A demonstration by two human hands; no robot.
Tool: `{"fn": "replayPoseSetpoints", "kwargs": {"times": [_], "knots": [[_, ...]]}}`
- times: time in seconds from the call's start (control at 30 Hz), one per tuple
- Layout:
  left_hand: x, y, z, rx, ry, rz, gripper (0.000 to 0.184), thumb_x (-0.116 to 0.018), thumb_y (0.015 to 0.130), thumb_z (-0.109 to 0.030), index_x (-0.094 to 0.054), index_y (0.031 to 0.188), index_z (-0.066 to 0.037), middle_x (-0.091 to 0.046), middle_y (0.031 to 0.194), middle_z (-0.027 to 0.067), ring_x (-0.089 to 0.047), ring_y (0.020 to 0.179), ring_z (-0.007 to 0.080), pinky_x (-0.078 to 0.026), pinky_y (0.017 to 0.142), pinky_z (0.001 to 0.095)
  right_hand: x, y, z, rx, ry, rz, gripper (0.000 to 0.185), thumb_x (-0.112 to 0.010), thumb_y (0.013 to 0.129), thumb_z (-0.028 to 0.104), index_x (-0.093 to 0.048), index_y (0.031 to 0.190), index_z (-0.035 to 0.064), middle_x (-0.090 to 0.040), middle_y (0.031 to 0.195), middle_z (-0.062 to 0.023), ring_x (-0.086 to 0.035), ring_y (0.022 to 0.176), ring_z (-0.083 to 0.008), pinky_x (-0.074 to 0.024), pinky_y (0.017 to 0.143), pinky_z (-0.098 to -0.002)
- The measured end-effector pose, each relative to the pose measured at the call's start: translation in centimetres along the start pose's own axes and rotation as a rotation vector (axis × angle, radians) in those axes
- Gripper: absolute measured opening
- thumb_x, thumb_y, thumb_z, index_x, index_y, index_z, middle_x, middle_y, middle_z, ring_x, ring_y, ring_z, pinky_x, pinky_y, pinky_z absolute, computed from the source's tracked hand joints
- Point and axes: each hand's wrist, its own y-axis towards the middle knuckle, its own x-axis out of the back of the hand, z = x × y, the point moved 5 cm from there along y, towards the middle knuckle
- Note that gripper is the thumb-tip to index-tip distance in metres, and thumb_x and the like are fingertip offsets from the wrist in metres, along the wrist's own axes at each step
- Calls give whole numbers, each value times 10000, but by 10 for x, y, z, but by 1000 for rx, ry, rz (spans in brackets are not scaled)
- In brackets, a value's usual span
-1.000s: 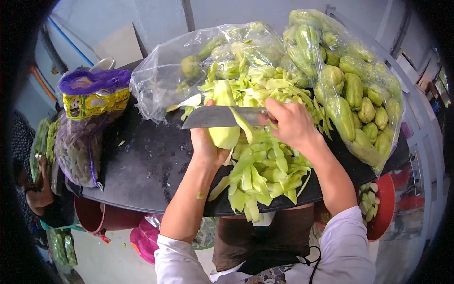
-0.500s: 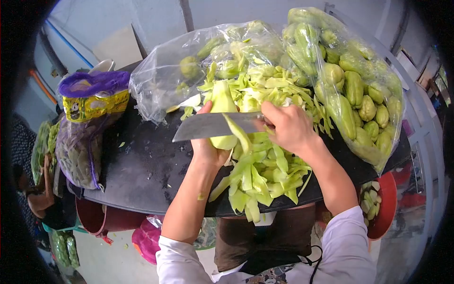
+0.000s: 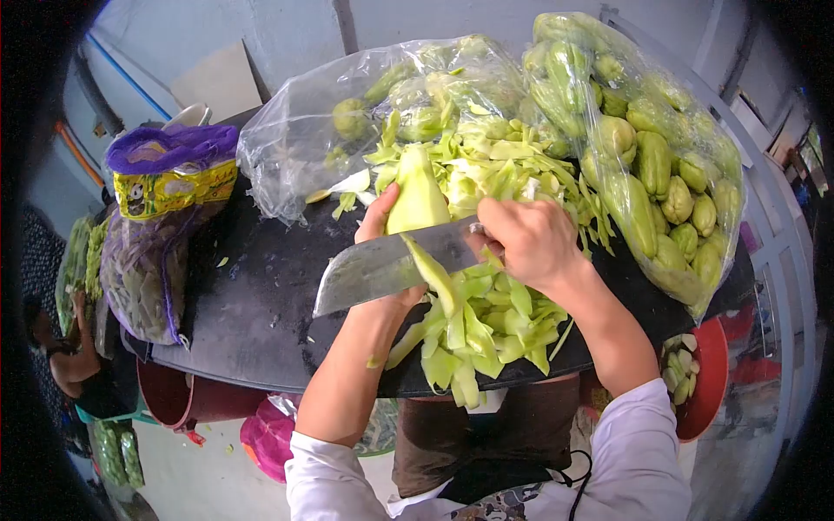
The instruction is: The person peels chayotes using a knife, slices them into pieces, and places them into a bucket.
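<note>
My left hand [image 3: 377,215] is wrapped around a pale, peeled chayote [image 3: 419,193], held upright over the table; the blade hides part of its palm and fingers. In my right hand [image 3: 532,243] is a broad kitchen knife [image 3: 369,271], gripped by the handle. Its blade crosses in front of the chayote's lower end, the tip pointing left and slightly down. A strip of green peel [image 3: 427,267] lies over the flat of the blade. Below the knife, a heap of peel [image 3: 486,343] hangs over the near table edge. More peelings [image 3: 512,165] are piled behind my hands.
Clear plastic bags hold chayotes, one at the back [image 3: 295,130] and a full one [image 3: 673,191] at right. A purple mesh bag [image 3: 143,269] stands left on the black table [image 3: 261,321]. A red tub [image 3: 708,382] sits below right. Another person [image 3: 82,360] is far left.
The knife has moved down the chayote toward me, and its tip has dropped. The peel strip on the blade has shifted down with it. My left hand still holds the chayote.
</note>
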Motion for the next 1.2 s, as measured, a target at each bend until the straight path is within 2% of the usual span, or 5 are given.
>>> {"fn": "replayPoseSetpoints", "kwargs": {"times": [0.3, 0.6, 0.7, 0.9, 1.2], "knots": [[-5, -8, 3, -10, 166, 43, 468, -458, 915, -434, -581, 1160, -55, -643, 994, 142, -621, 777, 299, -515, 624, 424, -6, -2, -50, -156, -56, 9, 184, -631, 900, 210, -524, 837, 74, -648, 616, -130, -655, 531, -318, -519, 492, -431], [0, 0, 3, 82, -51, 180, 479, -551, 905, -441, -609, 1140, -28, -679, 1028, 165, -672, 922, 261, -545, 861, 403, 0, 1, -13, -22, 44, 41, 228, -688, 855, 204, -502, 831, 75, -625, 591, -128, -643, 525, -320, -497, 478, -437], [-3, -10, 3, -87, 70, -90, 464, -522, 914, -438, -586, 1173, -59, -669, 988, 139, -676, 863, 272, -568, 748, 418, -2, 1, -25, -77, 6, 12, 222, -685, 858, 205, -509, 836, 72, -633, 605, -126, -646, 542, -333, -498, 488, -445], [-12, -9, 7, -4, 196, 24, 442, -466, 931, -421, -562, 1147, -47, -647, 965, 141, -641, 732, 265, -509, 563, 391, -6, -3, -66, -246, -101, 46, 188, -670, 859, 183, -525, 865, 63, -641, 619, -126, -651, 558, -339, -502, 504, -456], [-6, -5, 4, 38, 72, 53, 481, -528, 912, -483, -573, 1190, -93, -661, 1050, 123, -671, 915, 254, -564, 832, 402, -2, 0, -17, -40, 46, 38, 221, -672, 865, 209, -503, 829, 72, -619, 580, -127, -644, 523, -321, -498, 483, -437]]}}
